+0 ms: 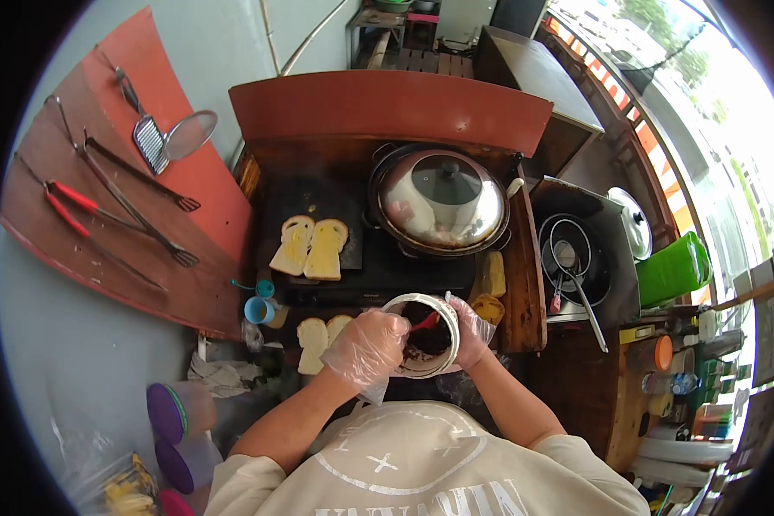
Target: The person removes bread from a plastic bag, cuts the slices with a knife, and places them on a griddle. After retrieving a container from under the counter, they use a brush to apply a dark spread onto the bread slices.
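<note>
Both of my hands wear clear plastic gloves. My left hand (371, 346) is closed around a red utensil (426, 322), whose far end reaches into a white-rimmed tub (414, 298); its kind is hidden. Something dark brown lines the inside of the tub, which is tilted so its mouth faces up toward me. My right hand (470, 332) grips the tub's right side. Two bread slices with a yellow spread (327, 249) lie side by side on the black griddle (275, 202). Plain bread slices (312, 344) are just left of my left hand, partly covered by it.
A lidded pan (447, 198) stands right of the griddle. Farther right, a black pan (546, 258) holds a strainer (571, 244). Tongs (73, 225) and a grater (150, 142) hang on the red left panel. A blue cup (256, 310) sits at the griddle's front left.
</note>
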The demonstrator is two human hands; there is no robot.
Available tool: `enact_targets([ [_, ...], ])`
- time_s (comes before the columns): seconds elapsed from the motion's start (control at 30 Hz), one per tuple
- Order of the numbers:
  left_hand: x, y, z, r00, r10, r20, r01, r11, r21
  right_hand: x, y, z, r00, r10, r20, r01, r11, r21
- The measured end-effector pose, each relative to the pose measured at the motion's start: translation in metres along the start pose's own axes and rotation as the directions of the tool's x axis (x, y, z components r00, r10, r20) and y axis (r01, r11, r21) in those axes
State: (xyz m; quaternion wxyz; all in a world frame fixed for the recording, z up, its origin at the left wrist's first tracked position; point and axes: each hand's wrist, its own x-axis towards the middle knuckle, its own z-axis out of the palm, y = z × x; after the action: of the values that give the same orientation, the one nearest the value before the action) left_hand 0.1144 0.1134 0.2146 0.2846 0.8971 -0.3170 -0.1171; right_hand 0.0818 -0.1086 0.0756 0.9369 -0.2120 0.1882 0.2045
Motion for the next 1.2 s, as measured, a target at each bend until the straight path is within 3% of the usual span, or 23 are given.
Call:
enact_targets([
  [0.03,-0.001,-0.006,0.009,1.000,-0.014,-0.005,0.014,1.000,-0.011,0.002,0.002,-0.003,1.000,0.015,-0.006,-0.015,1.000,-0.008],
  [0.1,-0.004,-0.018,0.027,0.996,-0.076,0.051,0.086,0.967,-0.240,0.005,0.003,-0.006,0.999,-0.015,0.034,0.017,0.998,-0.063],
  [0.2,-0.012,-0.027,0.038,0.985,-0.168,0.048,0.172,0.883,-0.437,0.011,0.004,0.002,1.000,-0.016,-0.008,0.016,0.999,-0.029],
  [0.33,-0.024,-0.048,0.048,0.977,-0.206,-0.054,0.146,0.830,-0.538,0.020,0.006,0.008,1.000,-0.008,0.005,0.008,1.000,-0.019],
  [0.4,-0.030,-0.050,0.038,0.936,-0.349,0.036,0.266,0.640,-0.721,0.026,0.009,0.009,0.999,-0.018,0.036,0.020,0.999,-0.045],
  [0.57,-0.044,-0.066,0.019,0.907,-0.421,-0.017,0.252,0.573,-0.780,0.047,0.020,0.027,0.999,0.031,-0.021,-0.030,0.999,0.034],
  [0.63,-0.049,-0.076,0.009,0.884,-0.467,0.024,0.276,0.479,-0.833,0.055,0.029,0.042,0.999,0.038,0.004,-0.038,0.999,0.033],
  [0.77,-0.054,-0.103,-0.007,0.867,-0.497,-0.022,0.257,0.486,-0.835,0.075,0.046,0.064,0.997,0.049,0.052,-0.057,0.984,0.171],
  [0.87,-0.053,-0.123,-0.022,0.827,-0.562,-0.019,0.319,0.497,-0.807,0.088,0.056,0.073,0.991,0.131,-0.009,-0.126,0.967,0.223],
  [1.03,-0.033,-0.177,-0.043,0.818,-0.572,-0.059,0.314,0.531,-0.787,0.125,0.076,0.052,0.986,0.163,0.045,-0.168,0.939,0.299],
  [1.1,-0.017,-0.207,-0.046,0.804,-0.588,-0.083,0.276,0.493,-0.825,0.124,0.078,0.055,0.977,0.197,-0.077,-0.162,0.933,0.322],
  [1.17,0.005,-0.251,-0.035,0.820,-0.561,-0.112,0.268,0.550,-0.791,0.120,0.083,0.034,0.977,0.200,-0.072,-0.157,0.906,0.393],
  [1.2,0.017,-0.276,-0.026,0.854,-0.437,-0.282,0.206,0.782,-0.589,0.113,0.083,0.027,0.982,0.181,-0.054,-0.151,0.924,0.353],
])
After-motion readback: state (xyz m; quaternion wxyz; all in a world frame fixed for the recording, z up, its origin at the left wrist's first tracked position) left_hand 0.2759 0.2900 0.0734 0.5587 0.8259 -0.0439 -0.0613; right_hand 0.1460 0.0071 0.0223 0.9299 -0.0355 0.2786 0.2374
